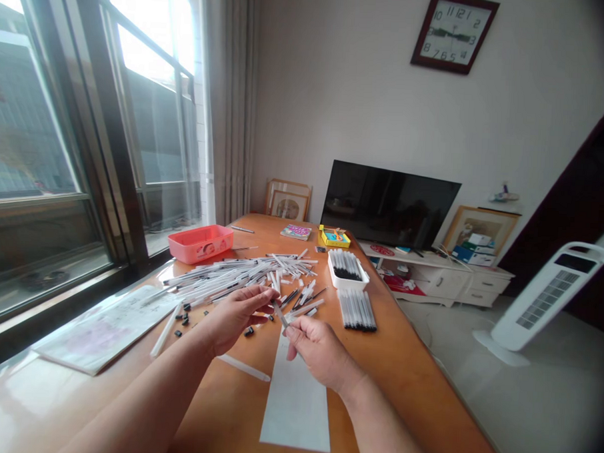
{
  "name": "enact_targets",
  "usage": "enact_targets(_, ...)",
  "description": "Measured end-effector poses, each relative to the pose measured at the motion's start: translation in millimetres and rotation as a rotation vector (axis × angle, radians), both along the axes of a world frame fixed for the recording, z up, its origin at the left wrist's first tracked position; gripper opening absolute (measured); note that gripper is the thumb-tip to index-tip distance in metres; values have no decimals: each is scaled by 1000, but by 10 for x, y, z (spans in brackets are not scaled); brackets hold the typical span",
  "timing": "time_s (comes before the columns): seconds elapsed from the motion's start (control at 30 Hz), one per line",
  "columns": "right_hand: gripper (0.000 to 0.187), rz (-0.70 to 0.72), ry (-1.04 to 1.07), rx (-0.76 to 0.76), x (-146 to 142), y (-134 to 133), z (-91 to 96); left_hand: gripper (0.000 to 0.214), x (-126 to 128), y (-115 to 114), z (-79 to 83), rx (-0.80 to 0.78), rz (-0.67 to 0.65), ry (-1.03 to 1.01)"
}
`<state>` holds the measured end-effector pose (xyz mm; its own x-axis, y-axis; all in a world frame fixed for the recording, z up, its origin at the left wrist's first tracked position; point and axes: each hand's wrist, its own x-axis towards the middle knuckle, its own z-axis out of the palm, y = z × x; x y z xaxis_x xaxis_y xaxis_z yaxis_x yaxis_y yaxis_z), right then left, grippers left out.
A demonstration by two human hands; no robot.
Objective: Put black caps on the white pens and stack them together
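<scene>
Left hand [235, 315] and right hand [313, 347] meet over table [400, 371], both pinching one thin pen part [279, 315] between fingertips. White paper strip [296, 393] lies below. Loose pen pile [240, 274] behind; white tray [347, 268] and finished pen row [357, 310] to right.

- Table [405, 378]: orange-brown wood, glossy, runs from the near edge to the far wall, window along its L side.
- Pink tray [200, 243]: far L, by the window.
- Barrels [230, 277]: big loose pile of white ones, mid-table, just R of the pink tray.
- Caps [182, 317]: small, black, scattered at the near edge of the pile.
- White tray [348, 282]: R of the pile, packed w/ pens.
- Pen row [357, 310]: laid side by side, just in front of the white tray.
- Paper strip [297, 400]: white, long, near centre.
- Lone barrel [243, 367]: L of the strip, apart from the pile.
- Sheet [105, 328]: large, printed, near L corner.
- Book [296, 232] & yellow box [334, 238]: far end, near each other.
</scene>
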<state>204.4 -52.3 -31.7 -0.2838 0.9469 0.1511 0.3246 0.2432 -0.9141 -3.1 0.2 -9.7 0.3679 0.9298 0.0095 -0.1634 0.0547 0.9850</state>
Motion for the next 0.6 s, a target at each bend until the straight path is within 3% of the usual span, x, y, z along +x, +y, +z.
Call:
enact_targets(0.1,37,-1,-14,-1,-5,-2,5,32,26,6,-26,17,76,56)
enact_targets(0.3,37,6,-12,2,-7,-15,12,28,0,-2,23,-4,-31,-8)
enact_targets(0.47,39,6,-30,23,1,-8,-11,30,15,-9,10,23,104,78)
enact_targets(0.6,41,9,-43,20,10,0,-36,28,15,11,-2,21,67,101)
